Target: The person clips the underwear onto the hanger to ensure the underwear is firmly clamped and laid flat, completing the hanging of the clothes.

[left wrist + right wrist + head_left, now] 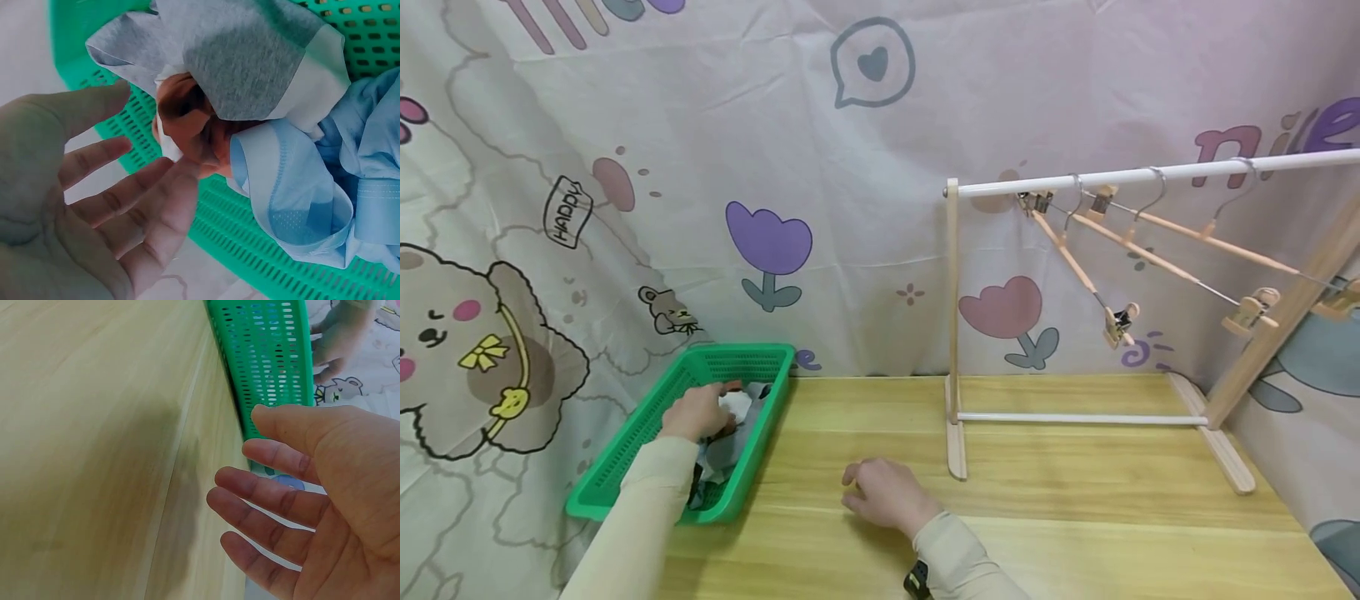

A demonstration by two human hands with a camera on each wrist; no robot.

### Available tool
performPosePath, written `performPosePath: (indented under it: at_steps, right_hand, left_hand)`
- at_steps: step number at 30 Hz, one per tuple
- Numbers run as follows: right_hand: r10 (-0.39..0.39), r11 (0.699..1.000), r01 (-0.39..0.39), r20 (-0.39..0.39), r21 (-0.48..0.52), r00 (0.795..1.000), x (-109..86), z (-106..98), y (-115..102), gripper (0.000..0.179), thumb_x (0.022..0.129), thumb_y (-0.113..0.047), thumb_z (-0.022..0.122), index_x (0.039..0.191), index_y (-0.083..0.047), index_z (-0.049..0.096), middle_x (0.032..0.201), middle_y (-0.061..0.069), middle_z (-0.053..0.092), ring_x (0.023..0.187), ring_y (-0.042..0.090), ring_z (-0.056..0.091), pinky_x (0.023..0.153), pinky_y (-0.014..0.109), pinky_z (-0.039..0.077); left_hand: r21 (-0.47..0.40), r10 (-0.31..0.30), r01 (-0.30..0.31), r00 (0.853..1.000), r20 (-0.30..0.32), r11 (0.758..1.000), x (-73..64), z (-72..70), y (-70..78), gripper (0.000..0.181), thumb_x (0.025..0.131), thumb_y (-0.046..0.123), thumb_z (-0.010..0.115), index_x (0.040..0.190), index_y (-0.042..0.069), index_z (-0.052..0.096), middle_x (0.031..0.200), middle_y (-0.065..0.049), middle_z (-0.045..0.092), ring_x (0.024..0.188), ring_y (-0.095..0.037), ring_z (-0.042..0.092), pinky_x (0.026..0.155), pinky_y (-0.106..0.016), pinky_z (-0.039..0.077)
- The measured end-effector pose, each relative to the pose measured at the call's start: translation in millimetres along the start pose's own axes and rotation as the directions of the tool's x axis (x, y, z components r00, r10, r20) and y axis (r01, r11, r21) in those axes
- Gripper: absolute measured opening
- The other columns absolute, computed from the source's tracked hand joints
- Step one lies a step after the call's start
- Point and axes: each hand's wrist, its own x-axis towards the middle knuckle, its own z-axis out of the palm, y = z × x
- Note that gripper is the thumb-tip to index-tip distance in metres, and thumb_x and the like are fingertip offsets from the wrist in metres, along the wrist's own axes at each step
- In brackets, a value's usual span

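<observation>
My left hand (694,414) reaches down into a green plastic basket (772,442) that holds folded or bunched clothes. In the left wrist view its fingers are spread and loosely bent, the fingertips right at a brown-orange cloth (187,115). Against that cloth lie a grey garment with a white edge (244,56) and a light blue garment (300,194). Nothing is gripped in this hand. My right hand (889,495) hovers low over the wooden table, to the right of the basket. Its fingers are relaxed and apart, with nothing held, as the right wrist view shows.
At the right of the table (865,400) stands a wooden rack with a white rail (1112,177). Three clip hangers (1157,260) hang from it, with metal hooks and clips at their ends. A patterned cloth (880,208) covers the walls behind.
</observation>
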Motion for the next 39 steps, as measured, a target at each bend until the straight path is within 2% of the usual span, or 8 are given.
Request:
performPosePath:
  at_steps: [8, 12, 15, 18, 24, 30, 35, 39]
  right_hand:
    - [0.018, 1.000, -0.018, 0.017, 0.013, 1.000, 1.4, 2.6, 1.5, 0.026, 0.097, -0.032, 0.080, 0.118, -0.017, 0.079, 0.093, -0.006, 0.076, 0.077, 0.000, 0.061, 0.071, 0.022, 0.054]
    - [0.025, 1.000, -0.025, 0.022, 0.019, 0.999, 2.1, 2.6, 1.9, 0.026, 0.097, -0.032, 0.080, 0.118, -0.017, 0.079, 0.091, -0.007, 0.075, 0.076, 0.000, 0.061, 0.071, 0.023, 0.054]
    - [0.028, 0.999, -0.029, 0.028, 0.026, 0.999, 2.3, 2.4, 1.9, 0.026, 0.097, -0.032, 0.079, 0.118, -0.016, 0.079, 0.091, -0.007, 0.076, 0.078, 0.000, 0.062, 0.073, 0.023, 0.055]
    - [0.038, 0.999, -0.039, 0.033, 0.031, 0.999, 2.3, 2.5, 2.5, 0.026, 0.098, -0.032, 0.079, 0.118, -0.016, 0.078, 0.093, -0.007, 0.076, 0.079, 0.001, 0.063, 0.073, 0.024, 0.055]
    - [0.049, 0.998, -0.050, 0.038, 0.041, 0.998, 2.4, 3.1, 5.7, 0.026, 0.098, -0.031, 0.079, 0.118, -0.015, 0.078, 0.091, -0.007, 0.076, 0.077, 0.000, 0.062, 0.073, 0.024, 0.055]
    - [0.060, 0.996, -0.063, 0.044, 0.057, 0.997, 4.2, 3.8, 7.4, 0.026, 0.098, -0.032, 0.079, 0.119, -0.016, 0.078, 0.087, -0.008, 0.075, 0.075, 0.000, 0.060, 0.072, 0.025, 0.055]
    - [0.058, 0.995, -0.061, 0.036, 0.075, 0.998, 4.9, 3.3, 9.6, 0.025, 0.098, -0.031, 0.079, 0.118, -0.016, 0.078, 0.083, -0.011, 0.072, 0.073, -0.001, 0.058, 0.072, 0.026, 0.056]
    - [0.060, 0.992, -0.064, 0.040, 0.109, 0.997, 3.7, 0.8, 11.3, 0.025, 0.098, -0.030, 0.079, 0.118, -0.015, 0.078, 0.083, -0.011, 0.071, 0.072, -0.001, 0.057, 0.071, 0.025, 0.055]
  left_hand:
    - [0.006, -0.002, 0.002, 0.998, 0.064, 1.000, 5.0, 6.0, -3.4, 0.064, 0.098, 0.020, 0.069, 0.153, -0.006, 0.050, 0.141, -0.042, 0.057, 0.096, -0.042, 0.064, 0.074, -0.049, 0.052]
    - [0.009, 0.026, -0.027, 0.997, 0.069, 1.000, 8.7, 12.6, -4.5, 0.037, 0.099, 0.014, 0.069, 0.125, -0.011, 0.066, 0.115, -0.034, 0.068, 0.086, -0.035, 0.063, 0.070, -0.042, 0.051]
    - [0.016, 0.037, -0.038, 0.998, 0.053, 0.999, 10.9, 16.3, -6.2, 0.016, 0.097, 0.012, 0.071, 0.095, -0.003, 0.071, 0.088, -0.021, 0.068, 0.073, -0.028, 0.058, 0.065, -0.038, 0.048]
    - [0.023, 0.043, -0.044, 0.998, 0.037, 0.999, 12.0, 17.3, -6.4, 0.022, 0.097, 0.013, 0.072, 0.078, 0.003, 0.067, 0.076, -0.014, 0.063, 0.066, -0.025, 0.056, 0.062, -0.037, 0.046]
    - [0.040, 0.037, -0.038, 0.999, 0.027, 0.998, 15.2, 15.9, -5.3, 0.026, 0.097, 0.018, 0.075, 0.075, 0.005, 0.070, 0.078, -0.015, 0.068, 0.067, -0.026, 0.060, 0.063, -0.038, 0.048]
    - [-0.001, 0.057, -0.057, 0.998, -0.001, 0.998, 10.4, 7.7, -8.5, 0.031, 0.090, 0.011, 0.071, 0.061, 0.013, 0.059, 0.060, -0.006, 0.060, 0.055, -0.021, 0.056, 0.056, -0.035, 0.045]
    - [-0.049, 0.096, -0.097, 0.995, -0.023, 0.994, 4.5, -3.1, -6.4, 0.028, 0.084, 0.004, 0.064, 0.057, 0.008, 0.066, 0.051, -0.008, 0.061, 0.045, -0.020, 0.056, 0.051, -0.034, 0.045]
    - [-0.047, 0.112, -0.115, 0.991, -0.070, 0.992, 0.3, -14.7, -2.6, 0.034, 0.092, 0.011, 0.063, 0.058, 0.011, 0.062, 0.050, -0.005, 0.057, 0.045, -0.021, 0.055, 0.051, -0.034, 0.044]
